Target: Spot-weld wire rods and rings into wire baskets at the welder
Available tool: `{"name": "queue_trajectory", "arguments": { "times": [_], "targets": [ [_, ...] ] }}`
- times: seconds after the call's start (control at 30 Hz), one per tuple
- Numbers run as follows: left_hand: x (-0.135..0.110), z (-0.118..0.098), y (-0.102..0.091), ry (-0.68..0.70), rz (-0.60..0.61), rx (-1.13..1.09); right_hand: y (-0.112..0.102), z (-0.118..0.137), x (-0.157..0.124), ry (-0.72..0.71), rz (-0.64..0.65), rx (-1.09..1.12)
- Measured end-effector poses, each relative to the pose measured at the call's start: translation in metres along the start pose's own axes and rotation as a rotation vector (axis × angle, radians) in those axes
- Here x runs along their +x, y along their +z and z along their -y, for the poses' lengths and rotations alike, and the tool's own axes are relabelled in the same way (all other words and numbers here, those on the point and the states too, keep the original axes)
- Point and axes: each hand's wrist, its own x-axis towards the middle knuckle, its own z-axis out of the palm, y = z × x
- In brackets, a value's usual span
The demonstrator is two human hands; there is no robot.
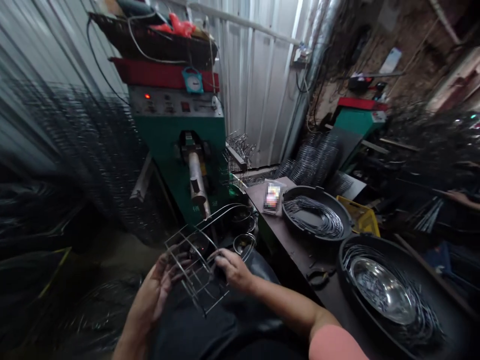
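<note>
Both my hands hold a wire rack [195, 260] of bent steel rods in front of my lap. My left hand [159, 287] supports its lower left side, with the fingers spread against the rods. My right hand [233, 270] grips the rods on the right side. Just past the rack stands a green welding machine [180, 145] with a vertical metal electrode [197, 185]. Two small metal bowls [243, 244] sit close behind my right hand, partly hidden by the rack.
To my right, a dark workbench [288, 240] holds black tubs [315, 212] of wire rings, pliers [320, 277] and a packet [273, 197]. Blurred stacks of wire racks [86, 150] rise at left. A person's forearm [459, 198] shows at far right.
</note>
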Motion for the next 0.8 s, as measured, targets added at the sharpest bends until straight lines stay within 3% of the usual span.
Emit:
{"name": "queue_trajectory", "arguments": {
  "times": [0.1,0.2,0.27,0.33,0.43,0.5,0.6,0.8],
  "targets": [
    [-0.041,0.011,-0.015,0.391,-0.086,0.411,-0.004,0.035,0.007,0.091,-0.044,0.292],
    [-0.076,0.031,-0.021,0.823,0.094,0.817,-0.004,0.062,0.007,0.167,-0.055,0.488],
    [-0.089,0.042,-0.020,1.009,0.194,0.941,-0.003,0.075,0.005,0.208,-0.053,0.562],
    [-0.093,0.051,-0.017,1.091,0.198,0.977,-0.004,0.081,0.004,0.276,-0.033,0.600],
    [-0.089,0.056,-0.015,1.077,0.276,0.952,-0.010,0.080,0.005,0.404,-0.003,0.636],
    [-0.087,0.056,-0.014,0.979,0.319,0.912,-0.017,0.076,0.008,0.474,0.001,0.674],
    [-0.087,0.051,-0.013,0.791,0.275,0.832,-0.030,0.066,0.014,0.556,0.006,0.742],
    [-0.084,0.047,-0.008,0.612,0.301,0.741,-0.047,0.046,0.032,0.670,-0.014,0.842]
  ]
}}
